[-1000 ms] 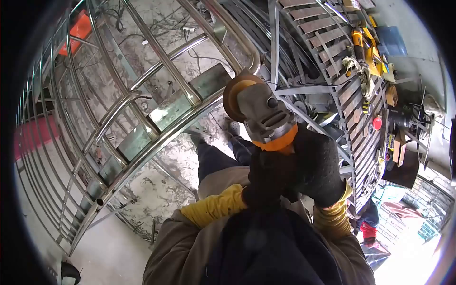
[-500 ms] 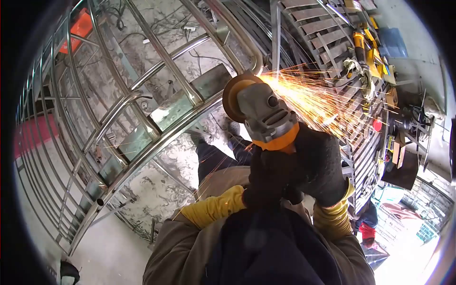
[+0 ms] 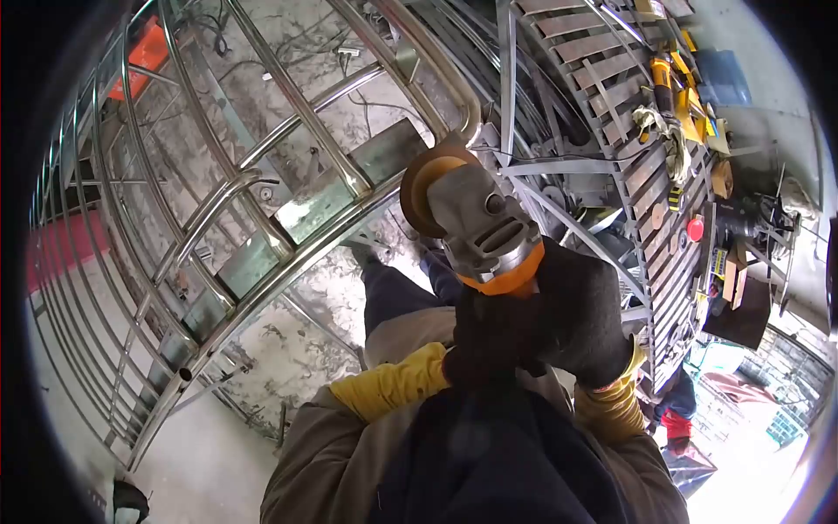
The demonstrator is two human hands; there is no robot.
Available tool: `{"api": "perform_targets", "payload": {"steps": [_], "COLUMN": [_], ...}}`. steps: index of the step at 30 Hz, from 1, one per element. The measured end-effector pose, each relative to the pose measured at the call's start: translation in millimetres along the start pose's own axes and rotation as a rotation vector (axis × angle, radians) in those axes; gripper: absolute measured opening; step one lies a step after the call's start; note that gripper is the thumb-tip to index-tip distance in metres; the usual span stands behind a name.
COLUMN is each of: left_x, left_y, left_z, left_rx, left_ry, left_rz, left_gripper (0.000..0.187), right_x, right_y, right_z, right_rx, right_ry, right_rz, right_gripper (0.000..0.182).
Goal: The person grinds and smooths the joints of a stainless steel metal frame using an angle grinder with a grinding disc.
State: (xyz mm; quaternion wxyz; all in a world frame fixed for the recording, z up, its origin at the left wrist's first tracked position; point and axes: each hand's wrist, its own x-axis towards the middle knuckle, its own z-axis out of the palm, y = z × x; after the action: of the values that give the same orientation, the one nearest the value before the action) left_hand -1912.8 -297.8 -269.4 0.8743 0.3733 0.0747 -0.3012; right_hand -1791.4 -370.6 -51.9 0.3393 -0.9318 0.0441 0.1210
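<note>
Both hands wear dark gloves with yellow cuffs and hold one orange and grey angle grinder (image 3: 489,218) in front of the chest. My left hand (image 3: 493,336) is wrapped round its lower body, beside my right hand (image 3: 580,314), which is closed on it too; the dark gloves overlap, and most fingers are hard to separate. The grinder's round brown disc (image 3: 428,188) is over the corner of a shiny metal tube frame (image 3: 301,253), near a flat plate (image 3: 384,153). Whether disc and tube touch cannot be made out. No sparks show.
Curved bars of the frame spread across the left. A slatted metal rack (image 3: 585,52) with tools stands at the right, with a yellow tool (image 3: 662,74) and a red round object (image 3: 695,229). An orange box (image 3: 144,52) lies upper left. Another person (image 3: 676,415) is at lower right.
The bright spark stream from the disc has stopped. Both hands and the grinder have shifted slightly to the left, still gripped.
</note>
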Motion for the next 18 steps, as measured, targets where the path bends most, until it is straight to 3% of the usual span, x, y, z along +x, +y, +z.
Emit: {"api": "perform_targets", "payload": {"steps": [5,7,9,10,11,12,13,14,15,17,18], "left_x": [-5,-5,3,6,10,14,25,22,19,8,2], "left_y": [28,64,126,114,93,85,146,164,179,198,206], "left_z": [3,4,7,-2,-19,-30,-6,-18,-28,-39,-42], "left_rx": [-0.124,-0.143,-0.511,-0.501,-0.112,0.282,0.091,0.200,0.312,0.346,0.352], "left_ry": [-0.070,-0.085,-0.340,-0.338,-0.114,0.108,-0.022,0.013,0.051,0.138,0.214], "left_rz": [-0.150,-0.177,-0.239,-0.243,-0.112,0.027,0.227,0.191,0.154,0.232,0.306], "left_gripper": [0.043,0.042,0.042,0.042,0.044,0.045,0.048,0.047,0.045,0.043,0.041], "right_x": [-3,-2,-2,-4,-6,-10,-11,-6,2,-6,-8], "right_y": [9,6,7,9,17,31,43,63,73,74,97], "right_z": [0,-3,-2,-1,6,19,27,16,21,14,28], "right_rx": [-0.022,-0.003,0.096,0.196,0.209,0.506,0.804,0.570,0.380,0.510,0.450], "right_ry": [0.048,-0.020,-0.034,-0.053,-0.047,0.066,0.177,0.101,0.245,0.150,0.262], "right_rz": [-0.045,0.057,0.059,0.063,0.061,0.016,-0.036,-0.142,-0.243,0.197,0.094], "right_gripper": [0.049,0.047,0.046,0.046,0.046,0.044,0.043,0.042,0.039,0.039,0.037]}}
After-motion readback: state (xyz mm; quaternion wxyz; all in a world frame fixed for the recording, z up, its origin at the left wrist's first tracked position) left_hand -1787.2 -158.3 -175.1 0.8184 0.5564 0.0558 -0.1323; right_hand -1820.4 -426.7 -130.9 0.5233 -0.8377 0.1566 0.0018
